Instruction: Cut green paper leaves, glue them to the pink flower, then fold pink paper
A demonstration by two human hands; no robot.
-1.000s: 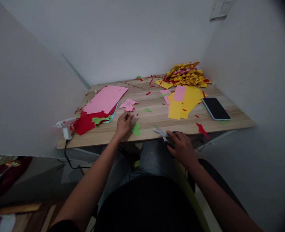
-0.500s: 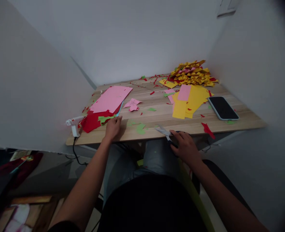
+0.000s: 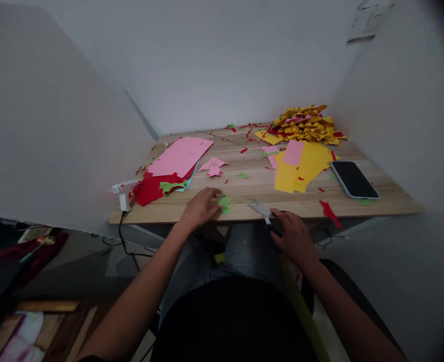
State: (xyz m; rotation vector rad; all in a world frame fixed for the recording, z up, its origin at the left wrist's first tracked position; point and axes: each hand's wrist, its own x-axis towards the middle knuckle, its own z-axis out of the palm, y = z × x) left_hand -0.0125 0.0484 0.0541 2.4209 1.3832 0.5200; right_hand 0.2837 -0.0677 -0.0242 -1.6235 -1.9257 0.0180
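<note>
At the table's front edge my right hand (image 3: 292,232) is closed round the handles of the scissors (image 3: 261,208), whose blades point left over the tabletop. My left hand (image 3: 203,205) rests low over the wood with its fingers apart and bent, beside some green paper scraps (image 3: 225,202). Behind it lies a folded pink paper shape (image 3: 213,166). Pink sheets (image 3: 180,156) overlap red paper (image 3: 148,190) on the left, with a torn green piece (image 3: 171,187) on top.
A white glue gun (image 3: 124,195) with a black cord sits at the left edge. Yellow sheets (image 3: 312,161) and a phone (image 3: 353,180) lie on the right. A pile of folded yellow pieces (image 3: 305,124) stands at the back right. A red scrap (image 3: 330,213) is near the front edge.
My left hand has moved right, away from the red paper and green piece to the green scraps, and its fingers have spread. The view has shifted slightly. My right hand still holds the scissors.
</note>
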